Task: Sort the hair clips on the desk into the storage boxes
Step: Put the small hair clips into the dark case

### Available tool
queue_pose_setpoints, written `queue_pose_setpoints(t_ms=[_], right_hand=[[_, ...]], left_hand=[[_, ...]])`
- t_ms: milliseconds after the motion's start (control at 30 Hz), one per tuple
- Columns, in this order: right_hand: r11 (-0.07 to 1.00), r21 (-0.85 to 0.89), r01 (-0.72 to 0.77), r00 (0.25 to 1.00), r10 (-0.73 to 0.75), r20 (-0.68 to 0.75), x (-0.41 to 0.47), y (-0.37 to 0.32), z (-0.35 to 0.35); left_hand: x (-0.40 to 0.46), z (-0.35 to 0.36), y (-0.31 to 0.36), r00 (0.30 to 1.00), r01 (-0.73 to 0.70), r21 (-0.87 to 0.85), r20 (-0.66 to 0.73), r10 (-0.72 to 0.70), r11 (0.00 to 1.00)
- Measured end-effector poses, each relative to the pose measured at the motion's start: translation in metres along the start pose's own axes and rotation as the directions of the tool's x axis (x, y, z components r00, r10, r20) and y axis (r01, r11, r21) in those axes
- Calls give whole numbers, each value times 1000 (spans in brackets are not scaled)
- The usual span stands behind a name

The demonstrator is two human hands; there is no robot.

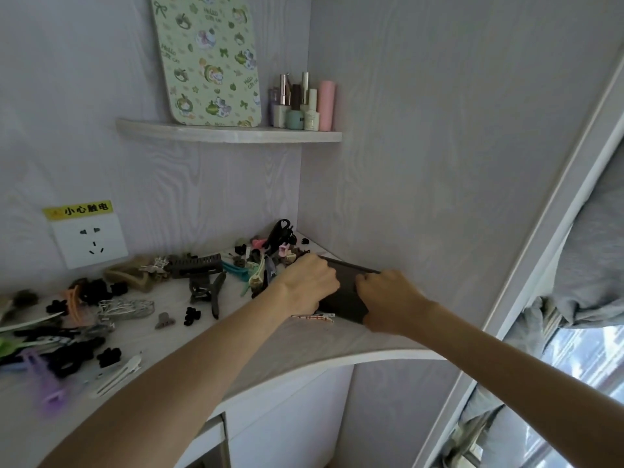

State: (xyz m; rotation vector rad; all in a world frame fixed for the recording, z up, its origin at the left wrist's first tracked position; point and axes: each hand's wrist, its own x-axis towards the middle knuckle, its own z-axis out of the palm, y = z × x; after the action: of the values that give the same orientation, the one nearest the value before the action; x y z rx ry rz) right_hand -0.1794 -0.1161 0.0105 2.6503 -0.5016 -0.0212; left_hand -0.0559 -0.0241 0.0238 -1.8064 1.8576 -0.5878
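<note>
Hair clips lie scattered over the desk, thickest along the left edge, where dark scrunchie-like pieces, a purple clip and a white slim clip are heaped close together. Toward the back edge sit a tan claw clip and a dark comb-toothed clip. A grey claw clip rests near mid-desk. A second heap of mixed clips fills the back right corner, against the wall.

The left hand has its fingers curled over the left edge of a dark flat box, gripping it just beside that heap. The box lies near the desk's right corner, close to the right wall. A thin red-and-white clip lies on the desk just in front of the box. The right hand grips the box's right end with curled fingers.

A wall socket is mounted above the back edge.
</note>
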Motion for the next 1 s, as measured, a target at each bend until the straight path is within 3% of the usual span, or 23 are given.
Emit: queue_pose_setpoints(t_ms=[67,133,167,233,333,400,467,533,600,667,767,900,1000], right_hand=[[1000,30,-10,1000,10,8,0,4,-4],[997,71,0,1000,-2,27,-1,11,-7],[996,89,10,999,-14,39,-1,15,-8],[992,122,25,998,-31,54,-3,22,-9],[985,175,13,997,-27,79,-9,28,-10],[968,251,-7,993,-24,120,-11,31,-12],[918,394,-53,989,-5,145,-11,37,-17],[826,548,-132,991,95,96,-7,44,-19],[808,564,-171,974,224,-25,-1,52,-20],[885,425,-193,932,301,-204,7,57,-18],[944,241,-227,875,306,-374,22,59,-13],[853,455,-256,857,418,-302,42,56,-8],[879,375,-295,838,427,-341,53,55,-4]], left_hand=[[-5,5,-2,995,77,-82,-58,-82,994],[-10,18,-4,946,224,-299,-163,-281,928],[-14,25,-5,893,283,-453,-196,-404,845],[-22,43,-6,799,328,-720,-135,-587,612],[-31,59,-4,814,245,-932,49,-579,267],[-33,65,-4,836,164,-985,116,-536,43],[-33,70,-9,829,178,-983,171,-533,-40],[-33,73,-11,834,189,-982,166,-527,-10],[-32,74,-11,850,205,-973,120,-513,111],[-32,73,-8,858,224,-954,95,-505,200],[-32,74,-5,859,195,-959,66,-508,206],[-36,81,-6,862,217,-951,80,-501,221],[-40,83,-11,862,215,-944,63,-502,250]])
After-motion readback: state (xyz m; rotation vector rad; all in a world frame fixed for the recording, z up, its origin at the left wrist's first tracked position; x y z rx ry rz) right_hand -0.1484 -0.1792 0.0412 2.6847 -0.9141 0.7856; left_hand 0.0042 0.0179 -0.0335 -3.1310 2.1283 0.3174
